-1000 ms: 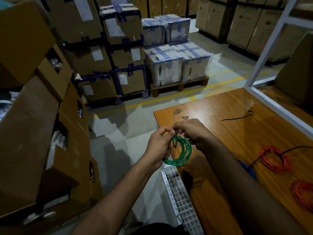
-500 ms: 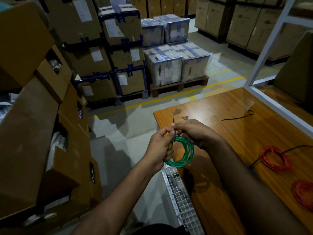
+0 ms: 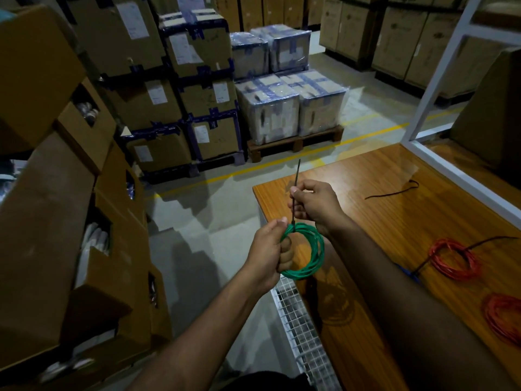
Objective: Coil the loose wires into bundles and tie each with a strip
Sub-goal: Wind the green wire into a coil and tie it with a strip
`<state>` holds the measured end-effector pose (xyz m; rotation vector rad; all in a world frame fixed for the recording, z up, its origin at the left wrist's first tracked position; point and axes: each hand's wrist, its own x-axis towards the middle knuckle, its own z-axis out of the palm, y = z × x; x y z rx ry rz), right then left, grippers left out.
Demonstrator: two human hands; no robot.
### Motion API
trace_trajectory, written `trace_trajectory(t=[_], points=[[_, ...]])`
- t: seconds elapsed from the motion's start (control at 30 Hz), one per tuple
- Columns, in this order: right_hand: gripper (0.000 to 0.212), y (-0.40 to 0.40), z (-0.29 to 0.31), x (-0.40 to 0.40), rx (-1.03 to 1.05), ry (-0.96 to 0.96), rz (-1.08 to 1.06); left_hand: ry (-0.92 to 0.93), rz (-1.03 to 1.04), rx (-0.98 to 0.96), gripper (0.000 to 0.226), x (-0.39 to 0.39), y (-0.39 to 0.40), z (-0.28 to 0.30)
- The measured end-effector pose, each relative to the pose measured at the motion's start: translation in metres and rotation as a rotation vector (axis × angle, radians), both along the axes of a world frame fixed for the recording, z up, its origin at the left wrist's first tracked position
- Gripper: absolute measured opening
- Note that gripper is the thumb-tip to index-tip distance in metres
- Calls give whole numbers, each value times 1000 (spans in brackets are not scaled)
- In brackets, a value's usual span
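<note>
Over the near-left corner of the wooden table point(image 3: 394, 221), left hand point(image 3: 269, 251) grips the green wire coil point(image 3: 310, 256), fingers curled through its loop on the left side, thumb pressed on top. Coil is held up in the air, upright-ish, not touching the table. Right hand point(image 3: 317, 204) sits just above the coil, thumb and fingers pinching a thin black strip point(image 3: 296, 187). Strip runs from the top of the coil straight up through the pinch, free tip sticking out above the hand toward the far side. Lower end of the strip meets the coil beside the left thumb; can't tell if it's cinched tight.

On the table to the right: a red wire coil point(image 3: 454, 261) lying flat with a dark strip or lead point(image 3: 490, 241) running off it, a second red coil point(image 3: 504, 320) nearer at the right edge, some blue wire point(image 3: 410, 273) just left of the first red coil. Another loose black strip point(image 3: 392, 193) lies farther back on the table. White mesh tray point(image 3: 304, 334) hangs along the table's left edge. Cardboard boxes point(image 3: 42, 221) stacked at left, wrapped boxes on a pallet point(image 3: 293, 108) far across the floor.
</note>
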<state>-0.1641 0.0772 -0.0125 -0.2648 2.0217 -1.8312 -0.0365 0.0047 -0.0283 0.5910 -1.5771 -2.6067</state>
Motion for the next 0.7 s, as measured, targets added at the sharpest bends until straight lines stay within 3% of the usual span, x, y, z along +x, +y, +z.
trace_trajectory(t=[0.17,0.3,0.43,0.57,0.7], points=[[20,1,4,1,41,198,-32,-33,-5,-14,20,-4,-4,1],[16,4,16,14,-2,383,109,-129,40,-89,20,-3,-6,-9],[15,14,-5,7,26,350,-29,-110,-61,-20,24,1,2,-10],[20,28,-27,5,209,340,-74,-89,-146,0,27,1,11,-5],[18,45,0,19,134,432,-109,-177,-84,-58,25,-1,29,-12]])
